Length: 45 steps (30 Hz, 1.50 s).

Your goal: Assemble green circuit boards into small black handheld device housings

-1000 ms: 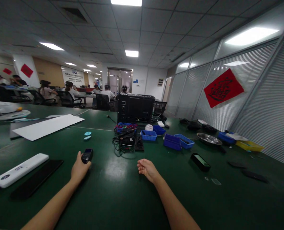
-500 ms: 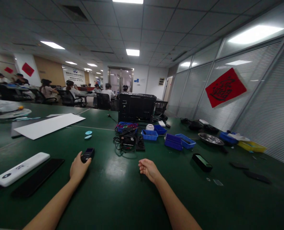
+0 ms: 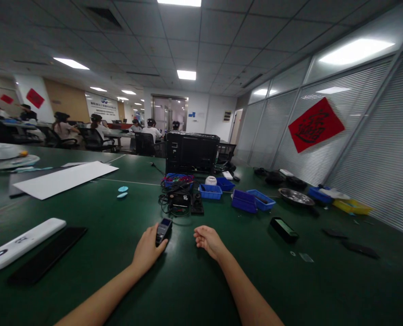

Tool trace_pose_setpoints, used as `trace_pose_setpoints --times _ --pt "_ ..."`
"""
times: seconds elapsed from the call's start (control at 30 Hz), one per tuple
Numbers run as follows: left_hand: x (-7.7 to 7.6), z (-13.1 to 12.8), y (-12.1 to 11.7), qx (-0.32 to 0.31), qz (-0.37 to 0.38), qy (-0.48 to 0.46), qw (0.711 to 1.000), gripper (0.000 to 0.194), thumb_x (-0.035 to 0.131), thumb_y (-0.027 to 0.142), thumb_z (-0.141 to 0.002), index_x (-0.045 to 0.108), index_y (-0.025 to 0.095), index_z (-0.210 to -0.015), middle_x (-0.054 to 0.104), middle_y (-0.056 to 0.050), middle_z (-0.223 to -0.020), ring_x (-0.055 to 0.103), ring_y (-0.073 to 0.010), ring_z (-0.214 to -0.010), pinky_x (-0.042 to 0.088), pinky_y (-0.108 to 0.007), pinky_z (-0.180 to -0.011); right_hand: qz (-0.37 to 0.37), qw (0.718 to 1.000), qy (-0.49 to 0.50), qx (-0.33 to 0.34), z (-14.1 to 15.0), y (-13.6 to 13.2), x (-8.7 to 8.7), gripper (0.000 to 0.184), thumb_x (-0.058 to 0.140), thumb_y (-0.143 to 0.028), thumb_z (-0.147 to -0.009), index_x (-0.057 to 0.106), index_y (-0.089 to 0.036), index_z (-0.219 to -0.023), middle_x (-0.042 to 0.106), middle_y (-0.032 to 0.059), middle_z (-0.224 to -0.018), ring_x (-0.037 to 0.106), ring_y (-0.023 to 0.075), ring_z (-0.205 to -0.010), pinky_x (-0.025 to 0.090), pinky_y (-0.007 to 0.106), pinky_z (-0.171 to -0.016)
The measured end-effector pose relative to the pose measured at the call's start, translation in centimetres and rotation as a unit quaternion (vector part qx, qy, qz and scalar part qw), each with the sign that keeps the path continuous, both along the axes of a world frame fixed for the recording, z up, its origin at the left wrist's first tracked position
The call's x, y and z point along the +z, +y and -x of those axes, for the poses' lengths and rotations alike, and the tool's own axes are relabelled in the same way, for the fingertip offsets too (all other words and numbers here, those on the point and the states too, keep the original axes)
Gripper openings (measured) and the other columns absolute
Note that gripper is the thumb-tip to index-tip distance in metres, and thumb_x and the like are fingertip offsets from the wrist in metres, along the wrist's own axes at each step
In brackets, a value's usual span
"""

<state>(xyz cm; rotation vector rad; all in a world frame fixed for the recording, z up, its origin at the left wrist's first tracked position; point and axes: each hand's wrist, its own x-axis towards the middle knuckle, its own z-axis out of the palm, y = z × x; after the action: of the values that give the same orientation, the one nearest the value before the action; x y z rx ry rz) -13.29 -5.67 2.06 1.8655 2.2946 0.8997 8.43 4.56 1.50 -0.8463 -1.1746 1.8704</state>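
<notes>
My left hand (image 3: 147,249) is wrapped round a small dark handheld device with a little screen (image 3: 164,229), gripping it by its sides low over the green table. To the right, my right hand (image 3: 208,241) rests near the table with its fingers curled together. Whether anything is inside those fingers is hidden. A gap of table separates the two hands. Just beyond them lie a black box-shaped adapter (image 3: 179,200) and its tangled cables.
A black case (image 3: 192,151) stands behind blue trays (image 3: 210,192) and a baseball (image 3: 210,180). On the left are a white long device (image 3: 25,242), a black strip (image 3: 48,254) and a white board (image 3: 67,179). A black box with a green window (image 3: 284,229) lies right.
My left hand has carried the small dark device to the right, close to my right hand. The right hand stays nearly in place, still curled. The view has turned slightly.
</notes>
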Motion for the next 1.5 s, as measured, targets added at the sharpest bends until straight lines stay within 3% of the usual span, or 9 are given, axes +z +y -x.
trace_pose_setpoints --times 0.2,0.33,0.43,0.67,1.03,1.17,1.37,1.5 --pt "-0.1 -6.1 2.4 -0.060 0.007 -0.003 0.998 0.063 0.052 0.038 -0.071 0.037 0.011 -0.126 0.050 -0.012 -0.112 0.046 -0.0247 -0.104 0.033 -0.032 -0.091 -0.018 0.999 -0.021 -0.021 0.1 0.2 -0.3 0.026 0.065 -0.034 -0.063 0.053 -0.014 -0.073 0.057 0.0009 -0.063 0.051 0.0072 -0.046 0.042 0.020 -0.041" --pt "-0.4 -9.5 4.1 -0.075 -0.003 -0.039 0.996 0.065 0.054 0.037 -0.069 0.036 0.012 -0.127 0.050 -0.012 -0.110 0.046 -0.0239 -0.104 0.034 -0.030 -0.088 -0.083 0.983 -0.120 -0.109 -0.1 1.1 -1.0 0.022 0.062 -0.032 -0.062 0.050 -0.016 -0.071 0.050 -0.0049 -0.051 0.047 0.0075 -0.040 0.038 0.018 -0.034" --pt "-0.7 -10.6 4.6 -0.073 -0.015 -0.060 0.995 0.066 0.052 0.040 -0.071 0.034 0.011 -0.128 0.051 -0.012 -0.109 0.048 -0.0241 -0.103 0.035 -0.031 -0.087 -0.122 0.965 -0.178 -0.152 -0.5 1.7 -1.3 0.018 0.057 -0.030 -0.064 0.049 -0.017 -0.074 0.046 -0.0068 -0.049 0.047 0.0082 -0.039 0.036 0.017 -0.031" --pt "-0.9 -10.0 4.5 -0.087 -0.027 -0.107 0.990 0.057 0.045 0.044 -0.076 0.040 0.013 -0.123 0.054 -0.011 -0.109 0.052 -0.0228 -0.101 0.039 -0.031 -0.085 -0.173 0.945 -0.241 -0.137 -0.4 1.4 -1.4 0.020 0.051 -0.022 -0.067 0.048 -0.017 -0.087 0.048 -0.0051 -0.060 0.049 0.0084 -0.044 0.038 0.017 -0.030" --pt "-0.7 -9.1 4.0 -0.089 -0.043 -0.139 0.985 0.039 0.041 0.042 -0.081 0.052 0.015 -0.107 0.054 -0.008 -0.104 0.051 -0.0193 -0.099 0.039 -0.032 -0.088 -0.166 0.944 -0.257 -0.123 -0.3 0.6 -0.4 0.025 0.047 -0.019 -0.071 0.044 -0.017 -0.096 0.045 -0.0072 -0.057 0.048 0.0086 -0.043 0.037 0.017 -0.031" --pt "-0.6 -9.0 4.0 -0.141 -0.050 -0.170 0.974 0.042 0.042 0.041 -0.080 0.051 0.018 -0.114 0.051 -0.008 -0.113 0.050 -0.0193 -0.104 0.039 -0.034 -0.092 -0.172 0.939 -0.263 -0.137 -0.6 0.9 -0.7 0.024 0.051 -0.024 -0.071 0.045 -0.019 -0.094 0.045 -0.0072 -0.056 0.047 0.0087 -0.043 0.035 0.016 -0.031" --pt "0.0 -9.2 3.5 -0.278 -0.043 -0.182 0.942 0.045 0.050 0.025 -0.074 0.051 0.026 -0.119 0.043 -0.004 -0.132 0.040 -0.0206 -0.120 0.029 -0.038 -0.103 -0.157 0.926 -0.294 -0.179 -2.3 1.9 -0.4 0.024 0.053 -0.041 -0.073 0.053 -0.018 -0.082 0.054 -0.0009 -0.062 0.051 0.0115 -0.051 0.035 0.019 -0.038" --pt "-0.2 -9.2 3.5 -0.304 -0.020 -0.180 0.935 0.049 0.051 0.020 -0.071 0.051 0.030 -0.119 0.039 0.000 -0.136 0.037 -0.0209 -0.123 0.028 -0.039 -0.104 -0.167 0.916 -0.301 -0.204 -2.8 2.3 -0.1 0.023 0.059 -0.038 -0.068 0.056 -0.017 -0.077 0.057 0.0005 -0.064 0.054 0.0139 -0.060 0.039 0.022 -0.051"
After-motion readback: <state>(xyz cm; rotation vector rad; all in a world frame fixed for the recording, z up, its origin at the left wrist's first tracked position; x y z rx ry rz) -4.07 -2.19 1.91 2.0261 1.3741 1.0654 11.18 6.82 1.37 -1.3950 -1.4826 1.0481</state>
